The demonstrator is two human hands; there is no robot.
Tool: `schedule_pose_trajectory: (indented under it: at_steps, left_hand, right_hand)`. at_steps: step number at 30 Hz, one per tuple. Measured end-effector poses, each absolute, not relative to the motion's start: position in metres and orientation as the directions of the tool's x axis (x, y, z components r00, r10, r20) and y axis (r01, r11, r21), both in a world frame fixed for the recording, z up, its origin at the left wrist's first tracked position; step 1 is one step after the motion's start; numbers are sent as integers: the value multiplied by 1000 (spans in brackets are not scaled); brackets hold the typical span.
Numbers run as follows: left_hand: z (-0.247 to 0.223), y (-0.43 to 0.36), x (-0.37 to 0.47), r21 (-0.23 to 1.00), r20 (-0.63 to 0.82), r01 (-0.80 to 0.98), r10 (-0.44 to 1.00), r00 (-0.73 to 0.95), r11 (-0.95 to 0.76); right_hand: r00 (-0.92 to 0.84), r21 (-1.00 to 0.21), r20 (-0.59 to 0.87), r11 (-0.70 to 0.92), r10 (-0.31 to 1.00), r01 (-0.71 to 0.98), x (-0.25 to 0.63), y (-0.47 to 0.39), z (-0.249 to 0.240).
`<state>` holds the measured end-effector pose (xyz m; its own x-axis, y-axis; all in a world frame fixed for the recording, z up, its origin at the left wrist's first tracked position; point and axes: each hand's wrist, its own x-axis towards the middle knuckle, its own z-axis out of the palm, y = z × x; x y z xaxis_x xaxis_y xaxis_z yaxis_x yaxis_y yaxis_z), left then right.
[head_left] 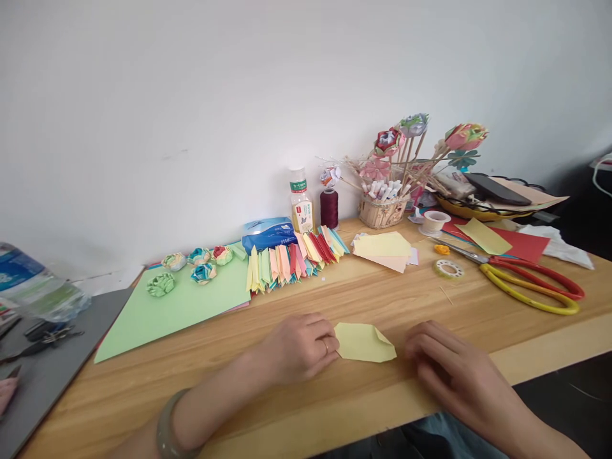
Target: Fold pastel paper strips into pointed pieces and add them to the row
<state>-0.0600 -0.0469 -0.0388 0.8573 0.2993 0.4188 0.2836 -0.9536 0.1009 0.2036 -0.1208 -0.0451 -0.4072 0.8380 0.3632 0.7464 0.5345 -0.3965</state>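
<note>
A small piece of yellow paper [362, 344] lies on the table in front of me, its corners folded and its upper right fold lifted a little. My left hand [308, 347] has its fingers curled onto the paper's left end, pinching it. Just off the right end, slightly blurred, my right hand [447, 366] hovers with loosely bent fingers and nothing visible in them. Beyond the hands stands a long row of folded coloured paper pieces [287, 261]. More cut yellow paper [382, 245] is stacked to the right of that row.
Paper flowers [204, 273] rest on green sheets [182, 319] at left. Scissors [530, 274], a tape roll [449, 269] and a white spool [436, 223] lie right. A bottle [302, 204], maroon thread [329, 207] and a flower basket [382, 210] stand by the wall.
</note>
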Motion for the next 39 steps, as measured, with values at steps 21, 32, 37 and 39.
schedule_pose_trajectory:
  at_steps: [21,32,37,39]
  left_hand:
    - [-46,-51,-56,-22,456,283,243,856,-959]
    - [-49,-60,-47,-146,549,355,223,806,-923]
    - [-44,-63,-44,-18,531,415,343,775,-910]
    - [-44,-62,-43,32,531,426,376,759,-904]
  right_hand:
    - [-462,-254,438,599,771,759,182,-99,-45]
    - [-653,-153,403,751,641,643,195,-89,-35]
    - [-652,-93,460,764,602,639,193,-83,-42]
    - [-622,-117,480,748,619,654,191,-82,-42]
